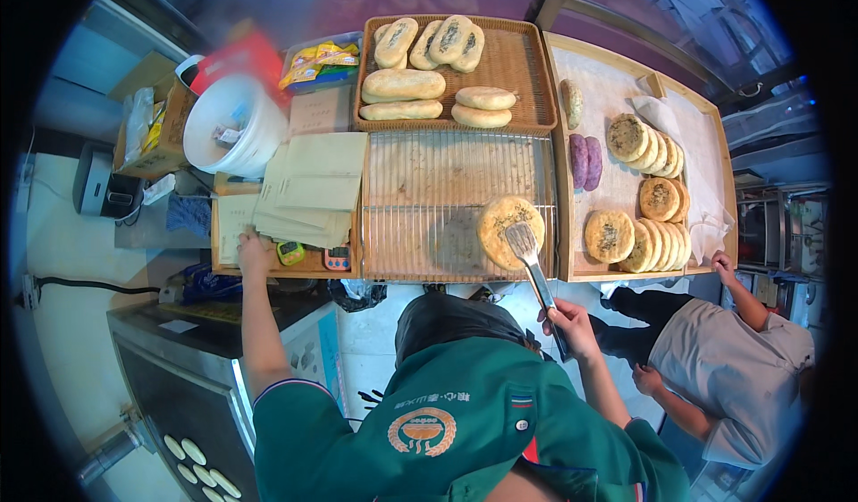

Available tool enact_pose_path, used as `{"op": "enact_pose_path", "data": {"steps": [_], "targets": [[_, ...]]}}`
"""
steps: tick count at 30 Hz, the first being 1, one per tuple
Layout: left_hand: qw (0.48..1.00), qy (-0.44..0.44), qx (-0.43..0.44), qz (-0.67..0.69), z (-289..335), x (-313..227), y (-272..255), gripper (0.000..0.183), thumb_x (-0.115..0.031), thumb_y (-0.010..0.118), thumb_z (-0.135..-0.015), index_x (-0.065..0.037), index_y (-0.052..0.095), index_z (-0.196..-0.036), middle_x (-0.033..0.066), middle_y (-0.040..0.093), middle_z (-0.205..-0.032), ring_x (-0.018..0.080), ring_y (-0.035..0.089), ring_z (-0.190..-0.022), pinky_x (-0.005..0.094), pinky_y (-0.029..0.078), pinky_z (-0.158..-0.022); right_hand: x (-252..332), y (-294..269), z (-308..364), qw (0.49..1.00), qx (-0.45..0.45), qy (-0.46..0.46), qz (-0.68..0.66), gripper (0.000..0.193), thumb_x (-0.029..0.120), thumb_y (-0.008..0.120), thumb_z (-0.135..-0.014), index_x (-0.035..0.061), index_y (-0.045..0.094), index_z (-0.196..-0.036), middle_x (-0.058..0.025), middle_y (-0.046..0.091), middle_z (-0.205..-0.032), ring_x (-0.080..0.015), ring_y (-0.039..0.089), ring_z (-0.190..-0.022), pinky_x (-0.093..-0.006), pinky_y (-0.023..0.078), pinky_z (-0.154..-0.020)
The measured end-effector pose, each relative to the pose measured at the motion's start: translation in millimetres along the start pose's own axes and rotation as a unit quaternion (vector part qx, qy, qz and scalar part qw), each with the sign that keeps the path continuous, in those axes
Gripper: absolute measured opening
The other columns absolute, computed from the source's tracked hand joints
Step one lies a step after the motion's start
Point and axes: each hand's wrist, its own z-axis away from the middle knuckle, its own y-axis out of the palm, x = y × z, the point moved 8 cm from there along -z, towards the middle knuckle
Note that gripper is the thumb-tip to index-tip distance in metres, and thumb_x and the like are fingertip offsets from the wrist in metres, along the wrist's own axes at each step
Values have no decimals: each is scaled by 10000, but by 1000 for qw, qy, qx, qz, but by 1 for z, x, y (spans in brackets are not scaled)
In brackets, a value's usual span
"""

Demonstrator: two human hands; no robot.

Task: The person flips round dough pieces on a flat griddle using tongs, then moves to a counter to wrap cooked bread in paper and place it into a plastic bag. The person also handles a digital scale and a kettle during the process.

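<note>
Resting the silver end of the tongs (541, 288) on a round, herb-flecked flatbread (499, 222), we take that bread as the centre of our clock. It sits over the wire rack (407, 221), near the front edge; we cannot tell whether it is lifted or lying on the bars, since its underside is hidden. The handle runs to 5 o'clock, where our right hand (574, 325) has its grip closed around it.

Out at 9 o'clock, our left hand (256, 255) has its fingertips at the edge of the brown paper bags (313, 185), which lie fanned and overlapping. We cannot tell whether that grip is pinching one or only touching it. Just beside the bags, on a wooden worktop (310, 271), sit a green timer (290, 252) and a small red-edged keypad device (337, 258).

At 11 o'clock a wicker tray (518, 60) holds oblong loaves (404, 84), some with dark filling showing. Toward 2 o'clock, a paper-lined wooden tray (594, 60) carries two purple loaves (586, 162) and overlapping rows of round breads (609, 237). A white bucket (210, 136) stands at 10 o'clock, and pale dough pieces (193, 451) lie at 8. At 4 o'clock we see a co-worker (715, 359) in a light shirt, one hand at the tray's corner.
</note>
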Motion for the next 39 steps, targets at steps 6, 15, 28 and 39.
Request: {"op": "enact_pose_path", "data": {"steps": [6,15,28,39], "targets": [[999,-1,-12,-37,-8,-3,8,472,-235,718,-782,1,558,-1159,181,523,-1195,351,563,-1066,414,496,-887,4,14,-10,999,29,-4,32,231,161,613,-913,-38,640,-1027,-54,638,-851,-99,569,-674,-224,457,-628],[997,-14,49,-60,-10,4,7,382,-218,638,-831,17,567,-1125,172,533,-1199,321,593,-1041,411,539,-811,7,27,-18,998,55,0,40,210,169,609,-917,-26,643,-987,-48,634,-842,-98,565,-661,-218,447,-623],[995,1,-57,-88,-6,0,8,408,-147,643,-837,-16,546,-1210,154,550,-1154,326,605,-1000,376,547,-807,10,31,-24,998,51,1,41,212,159,614,-920,-24,642,-1025,-49,639,-863,-105,571,-669,-217,449,-627],[971,-77,-222,36,34,36,-115,183,-198,579,-843,-35,632,-908,207,649,-789,396,643,-736,489,518,-630,9,21,-16,999,31,-12,32,270,147,616,-913,-32,631,-1115,-53,643,-863,-103,574,-667,-231,467,-633]]}}
